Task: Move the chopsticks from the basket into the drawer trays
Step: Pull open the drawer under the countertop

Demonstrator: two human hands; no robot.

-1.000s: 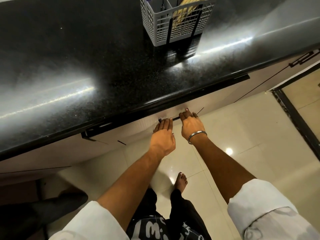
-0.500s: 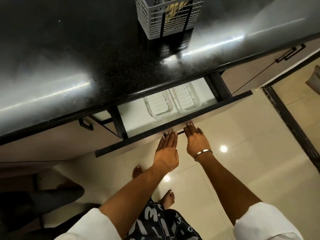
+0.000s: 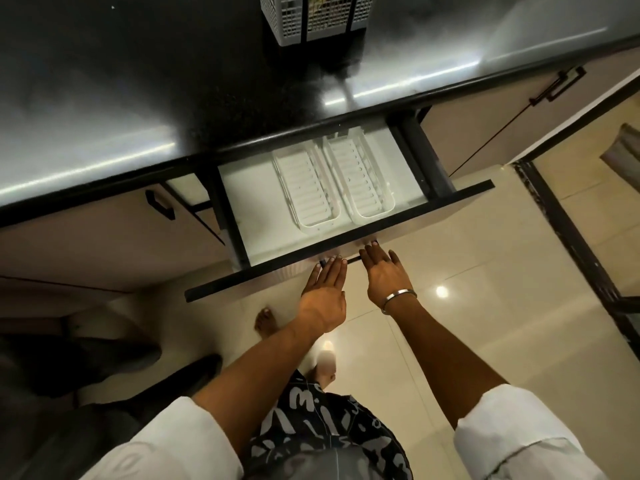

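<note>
Pulled further out than 0.5 s ago: dark-fronted white-lined drawer (image 3: 256,188), 2 empty white ribbed plastic trays (image 3: 337,183) side by side inside. At its thin black handle (image 3: 351,260), left hand (image 3: 325,294) then right hand (image 3: 384,271), fingers extended onto the bar, grasp unclear. Well beyond on the black countertop (image 3: 138,91), grey mesh plastic basket (image 3: 311,19) with yellowish chopsticks (image 3: 320,1), untouched.

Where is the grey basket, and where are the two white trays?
grey plastic mesh basket (image 3: 313,20): head view, front wall.
left white slotted tray (image 3: 306,190): head view, ribbed floor.
right white slotted tray (image 3: 362,180): head view, ribbed floor.
</note>
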